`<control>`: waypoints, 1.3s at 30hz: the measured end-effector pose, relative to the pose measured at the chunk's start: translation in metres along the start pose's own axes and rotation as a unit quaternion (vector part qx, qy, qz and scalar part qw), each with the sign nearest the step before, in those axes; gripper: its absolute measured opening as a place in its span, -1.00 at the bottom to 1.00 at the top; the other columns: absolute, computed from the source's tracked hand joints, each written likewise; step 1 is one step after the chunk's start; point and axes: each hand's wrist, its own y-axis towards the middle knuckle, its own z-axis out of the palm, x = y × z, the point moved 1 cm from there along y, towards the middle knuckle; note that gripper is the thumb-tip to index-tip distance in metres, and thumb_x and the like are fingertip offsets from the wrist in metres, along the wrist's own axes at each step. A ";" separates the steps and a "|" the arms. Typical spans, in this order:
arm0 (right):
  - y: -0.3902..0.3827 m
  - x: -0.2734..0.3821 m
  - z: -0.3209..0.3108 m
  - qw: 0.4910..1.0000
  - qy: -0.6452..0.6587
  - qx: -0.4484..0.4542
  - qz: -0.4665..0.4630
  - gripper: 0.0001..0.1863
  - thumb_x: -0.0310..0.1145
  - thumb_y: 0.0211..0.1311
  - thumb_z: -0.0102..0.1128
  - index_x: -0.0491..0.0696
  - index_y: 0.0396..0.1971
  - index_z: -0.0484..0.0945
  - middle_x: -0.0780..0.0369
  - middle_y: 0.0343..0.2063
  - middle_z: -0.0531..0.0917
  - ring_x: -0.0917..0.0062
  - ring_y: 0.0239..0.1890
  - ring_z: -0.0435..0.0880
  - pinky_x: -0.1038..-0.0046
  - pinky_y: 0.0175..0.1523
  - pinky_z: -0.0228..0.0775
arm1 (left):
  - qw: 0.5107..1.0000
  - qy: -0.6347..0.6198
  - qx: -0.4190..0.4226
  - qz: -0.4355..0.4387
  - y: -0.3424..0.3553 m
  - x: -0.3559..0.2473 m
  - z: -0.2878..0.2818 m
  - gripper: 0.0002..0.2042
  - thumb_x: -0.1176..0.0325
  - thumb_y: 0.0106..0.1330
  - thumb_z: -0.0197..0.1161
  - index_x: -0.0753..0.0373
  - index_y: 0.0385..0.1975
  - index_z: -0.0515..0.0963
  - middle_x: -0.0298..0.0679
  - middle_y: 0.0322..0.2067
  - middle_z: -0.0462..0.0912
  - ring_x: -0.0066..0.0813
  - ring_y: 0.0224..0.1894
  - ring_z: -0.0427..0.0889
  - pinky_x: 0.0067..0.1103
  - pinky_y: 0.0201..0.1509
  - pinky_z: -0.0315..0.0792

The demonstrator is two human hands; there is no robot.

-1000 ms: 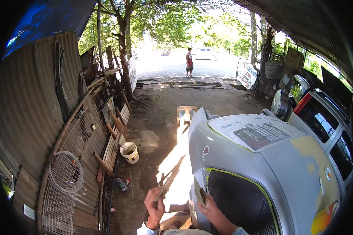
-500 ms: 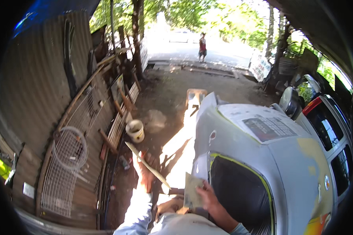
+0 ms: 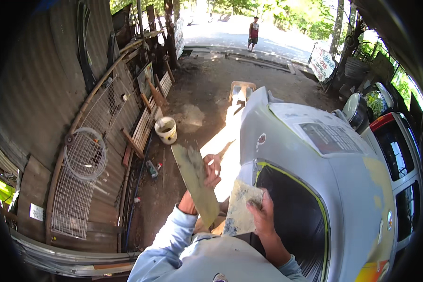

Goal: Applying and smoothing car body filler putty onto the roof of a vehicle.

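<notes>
The long flat greenish board smeared with grey filler point(image 3: 196, 184) stands tilted in the lower middle of the frame, its upper end leaning toward the upper left. It looks stiff, thin and light, so I judge it best held by the edges, away from the wet smear, which would be slippery. My left hand point(image 3: 210, 170) pinches its right edge about halfway up, fingers closed around it. My right hand point(image 3: 262, 212) is clenched on the small flat square putty spreader, grey and crusted point(image 3: 239, 212), just right of the board; it seems slightly flexible and safest gripped at its rear edge. Further right sits the grey primed car body point(image 3: 324, 197). Up left of the board, on the dirt floor, stands a white plastic bucket point(image 3: 166, 129).
</notes>
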 end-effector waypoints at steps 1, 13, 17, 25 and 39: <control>0.000 0.001 -0.006 1.000 -0.014 -0.014 -0.007 -0.68 -0.57 0.15 0.20 -0.16 -0.10 0.36 0.28 -0.28 0.54 0.69 -0.26 0.52 0.59 -0.11 0.42 | 0.955 0.295 -0.014 -0.010 -0.012 0.003 -0.003 -0.55 0.26 0.37 0.08 0.33 0.18 0.26 -0.04 -0.11 0.48 -0.55 -0.44 0.52 -0.72 -0.50 0.34; -0.021 -0.035 -0.072 0.978 0.089 -0.159 0.097 -0.78 -0.54 0.22 0.16 -0.11 -0.15 0.40 0.23 -0.29 0.61 0.58 -0.31 0.64 0.50 -0.18 0.53 | 0.558 0.580 -0.079 -0.589 -0.211 -0.007 -0.089 -0.57 0.08 0.33 0.14 0.33 0.00 0.45 -0.15 -0.34 0.55 -0.45 -0.39 0.53 -0.49 -0.36 0.42; -0.022 -0.044 -0.064 0.978 0.087 -0.151 0.117 -0.77 -0.53 0.22 0.17 -0.12 -0.15 0.39 0.21 -0.29 0.61 0.55 -0.32 0.65 0.46 -0.20 0.56 | 0.566 0.548 -0.120 -0.604 -0.221 -0.013 -0.100 -0.56 0.07 0.34 0.13 0.33 0.00 0.45 -0.15 -0.35 0.55 -0.46 -0.42 0.50 -0.51 -0.38 0.40; -0.012 -0.053 -0.051 0.969 0.145 -0.102 0.170 -0.73 -0.52 0.23 0.18 -0.13 -0.09 0.41 0.19 -0.25 0.63 0.51 -0.27 0.68 0.43 -0.18 0.58 | 0.919 0.112 -0.371 -0.065 -0.222 -0.096 -0.126 -0.56 0.05 0.35 0.10 0.33 -0.01 0.45 -0.16 -0.36 0.53 -0.49 -0.48 0.46 -0.53 -0.41 0.37; 0.016 -0.056 0.001 0.983 0.043 -0.132 0.117 -0.66 -0.56 0.11 0.33 -0.17 -0.16 0.39 0.24 -0.29 0.59 0.64 -0.29 0.57 0.55 -0.22 0.48 | 0.916 0.300 -0.262 -0.053 -0.050 0.098 -0.055 -0.51 0.14 0.44 -0.07 0.31 0.25 0.19 -0.21 -0.23 0.46 -0.60 -0.34 0.42 -0.62 -0.32 0.44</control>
